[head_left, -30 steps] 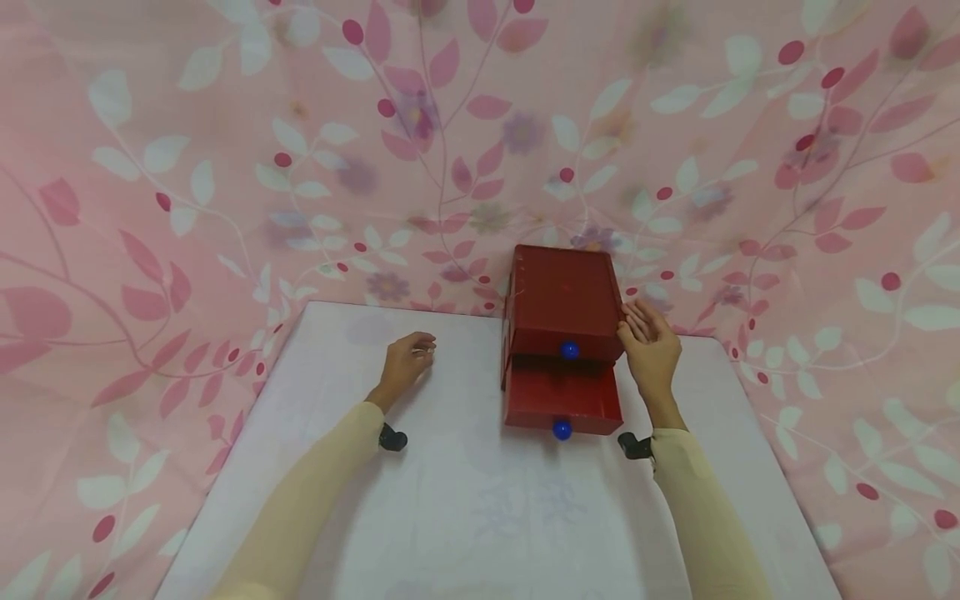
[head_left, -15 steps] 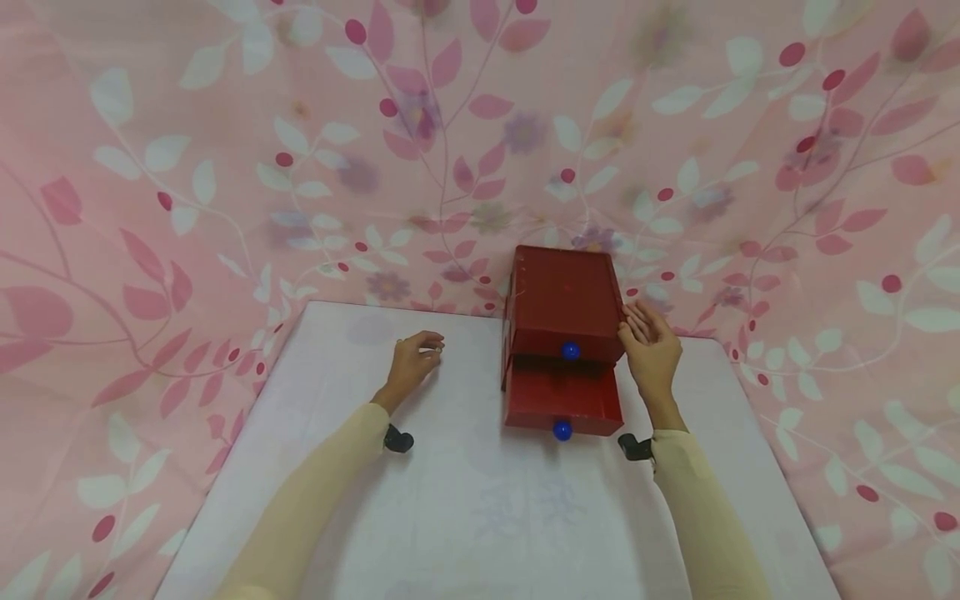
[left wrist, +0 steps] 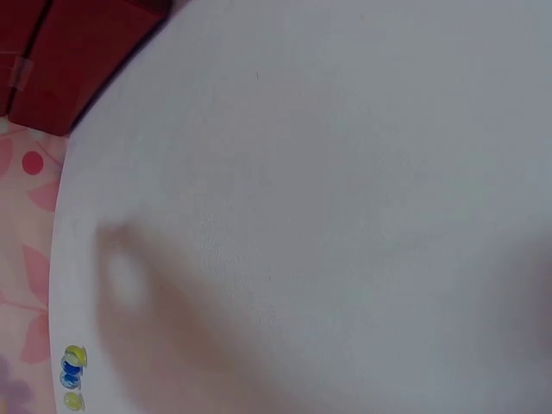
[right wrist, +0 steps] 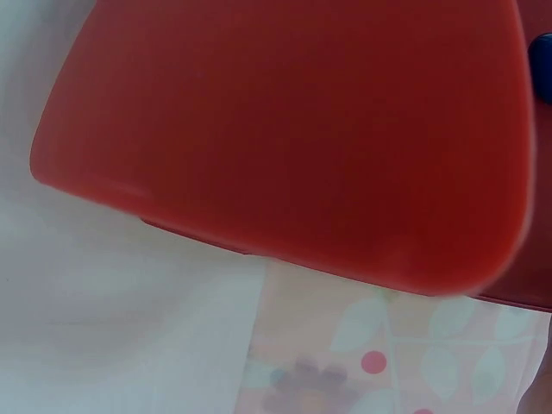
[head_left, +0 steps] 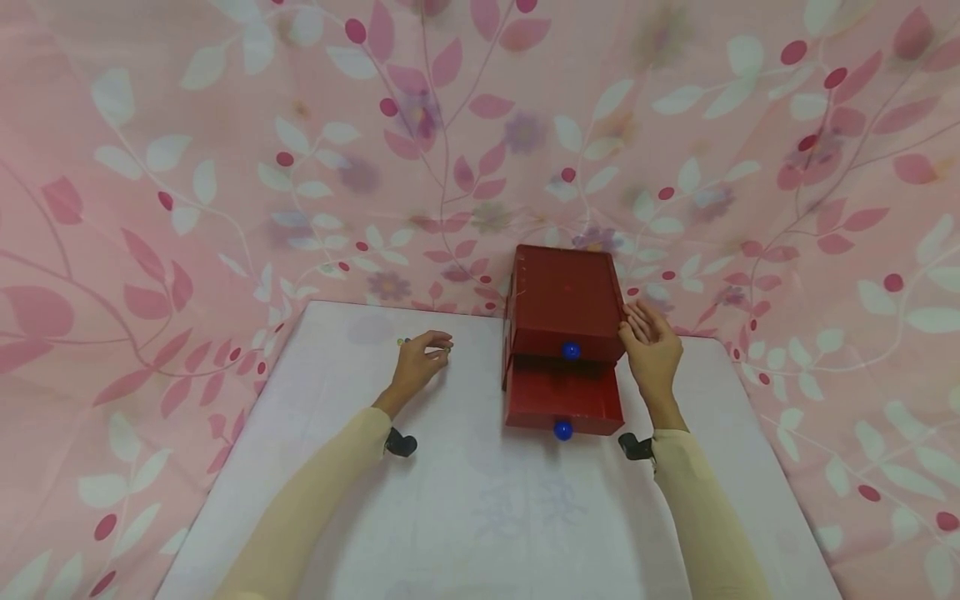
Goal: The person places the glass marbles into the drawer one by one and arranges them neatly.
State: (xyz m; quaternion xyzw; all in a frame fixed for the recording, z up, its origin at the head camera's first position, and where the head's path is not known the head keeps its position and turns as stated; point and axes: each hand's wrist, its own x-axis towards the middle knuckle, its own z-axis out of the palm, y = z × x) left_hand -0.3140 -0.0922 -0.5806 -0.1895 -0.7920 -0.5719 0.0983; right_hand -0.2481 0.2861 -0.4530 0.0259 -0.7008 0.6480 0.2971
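A red two-drawer chest (head_left: 566, 292) with blue knobs stands at the back of the table. Its lower drawer (head_left: 562, 422) is pulled out; the upper one is in. My right hand (head_left: 652, 346) rests against the chest's right side, fingers on the side wall and thumb near the front corner. Left of the chest, over the table, my left hand (head_left: 417, 367) pinches a small marble-like thing (head_left: 448, 349) between thumb and fingertips, mostly hidden by them. Behind that hand lie several yellow and blue glass marbles (left wrist: 73, 371), clearest in the left wrist view.
A white-covered table (head_left: 450, 500) carries everything. Pink floral cloth (head_left: 450, 167) hangs close behind the chest and along both sides. In the right wrist view the red chest wall (right wrist: 302, 129) fills much of the picture.
My left hand has moved a little to the right, toward the chest, uncovering the marbles behind it. The right hand, chest and drawer have stayed put.
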